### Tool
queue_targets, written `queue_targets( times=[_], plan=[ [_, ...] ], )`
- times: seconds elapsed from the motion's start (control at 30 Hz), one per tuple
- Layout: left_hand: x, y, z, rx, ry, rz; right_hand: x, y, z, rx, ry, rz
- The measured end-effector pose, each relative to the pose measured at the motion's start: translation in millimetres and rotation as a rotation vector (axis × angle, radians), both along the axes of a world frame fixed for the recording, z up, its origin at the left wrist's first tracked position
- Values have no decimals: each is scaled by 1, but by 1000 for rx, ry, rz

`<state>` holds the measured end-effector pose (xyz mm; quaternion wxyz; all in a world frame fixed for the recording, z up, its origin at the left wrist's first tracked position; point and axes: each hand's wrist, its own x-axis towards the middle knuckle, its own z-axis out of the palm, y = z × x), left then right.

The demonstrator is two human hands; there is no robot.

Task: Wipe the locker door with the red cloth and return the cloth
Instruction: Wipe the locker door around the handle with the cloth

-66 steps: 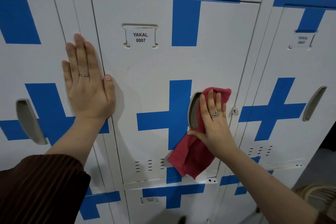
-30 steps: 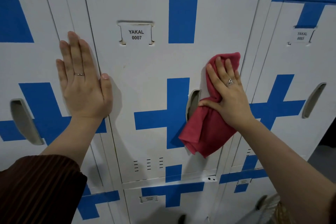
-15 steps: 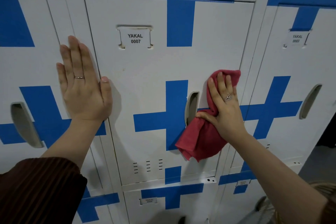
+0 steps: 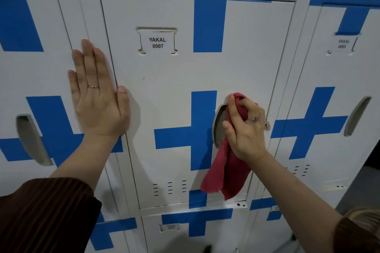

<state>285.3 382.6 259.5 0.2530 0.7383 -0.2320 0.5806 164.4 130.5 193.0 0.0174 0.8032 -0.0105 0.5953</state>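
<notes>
The locker door (image 4: pixel 170 80) is white with blue crosses and a label reading YAKAL 0007. My right hand (image 4: pixel 245 129) grips the red cloth (image 4: pixel 225 170) with curled fingers, holding it against the door right beside the recessed handle (image 4: pixel 218 125). Most of the cloth hangs loose below my wrist. My left hand (image 4: pixel 96 96) presses flat, fingers straight, on the frame and the neighbouring door at the left edge of this door.
More lockers of the same pattern stand left (image 4: pixel 30 80), right (image 4: pixel 333 96) and below (image 4: pixel 193 230). A small lock tab (image 4: pixel 267 125) sits by the door's right edge. Dark floor shows at the far right.
My right hand has gone from flat on the cloth to curled round it, bunching it up beside the handle. It swept up, then back down. My left hand stayed put.
</notes>
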Motion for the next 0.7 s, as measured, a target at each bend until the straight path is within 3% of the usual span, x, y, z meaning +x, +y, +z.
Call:
queue_targets(
  times=[0.17, 0.43, 0.7],
  plan=[
    [0, 0, 1, 1, 0, 1, -3, 9, 3, 156, -106, 193],
    [0, 0, 0, 1, 1, 0, -8, 17, 20, 283, -185, 153],
    [-1, 1, 0, -3, 4, -4, -13, 24, -12, 290, -52, 156]
  ],
)
